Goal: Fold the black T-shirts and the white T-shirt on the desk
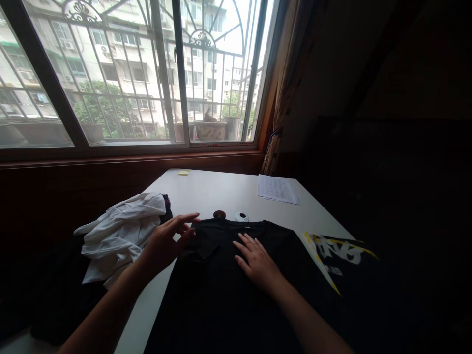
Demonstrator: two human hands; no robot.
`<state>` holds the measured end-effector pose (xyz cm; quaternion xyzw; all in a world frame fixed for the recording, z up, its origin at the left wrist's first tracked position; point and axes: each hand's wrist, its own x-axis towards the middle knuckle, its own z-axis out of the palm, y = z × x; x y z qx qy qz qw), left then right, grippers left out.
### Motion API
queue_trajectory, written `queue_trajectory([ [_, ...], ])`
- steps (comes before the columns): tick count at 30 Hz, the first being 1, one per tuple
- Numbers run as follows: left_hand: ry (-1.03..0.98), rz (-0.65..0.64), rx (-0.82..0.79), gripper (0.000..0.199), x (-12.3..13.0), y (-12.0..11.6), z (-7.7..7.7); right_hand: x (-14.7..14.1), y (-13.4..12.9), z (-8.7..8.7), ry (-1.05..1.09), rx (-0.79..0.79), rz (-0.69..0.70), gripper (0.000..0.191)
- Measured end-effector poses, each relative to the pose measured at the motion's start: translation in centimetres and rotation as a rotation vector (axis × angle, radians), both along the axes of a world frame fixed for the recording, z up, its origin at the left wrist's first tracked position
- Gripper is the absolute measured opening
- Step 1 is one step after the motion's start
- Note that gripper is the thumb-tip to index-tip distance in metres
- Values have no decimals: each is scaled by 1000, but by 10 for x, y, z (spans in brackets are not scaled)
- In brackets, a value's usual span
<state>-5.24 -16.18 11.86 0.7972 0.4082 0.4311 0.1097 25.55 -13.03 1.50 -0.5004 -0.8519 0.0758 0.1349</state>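
The right hand (257,261) lies flat on the black shirt (224,300), left hand (168,241) (fingers (187,218) loosely parted) beside its shoulder (208,227).

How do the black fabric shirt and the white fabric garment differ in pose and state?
The black fabric shirt is spread mostly flat; the white fabric garment is heaped and creased. The right hand lies on the black shirt; neither hand holds the white garment. Both are cloth.

Barred window (180,73), curtain (288,73), paper sheets (278,190), yellow slip (183,172), leafy shrub (105,110) outside
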Motion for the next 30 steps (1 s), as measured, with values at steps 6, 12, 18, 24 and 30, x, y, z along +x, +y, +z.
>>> queue_trajectory([
  [6, 116, 67, -125, 25, -40, 0, -27, -1, -1, 0, -4, 3, -9, 50],
  [12, 301, 70, -189, 38, -51, -33, -79, -1, 1, 0, 22, 70, -15, 46],
  [18, 266, 153, -255, 11, -39, -36, -98, -35, -15, 15, 59, 211, 223, 52],
  [24, 222, 143, -266, 7, -40, -33, -100, -96, -17, 19, 52, 229, 306, 51],
  [30, 246, 128, -244, 13, -43, -34, -100, -105, -8, 31, -33, 303, 344, 15],
])
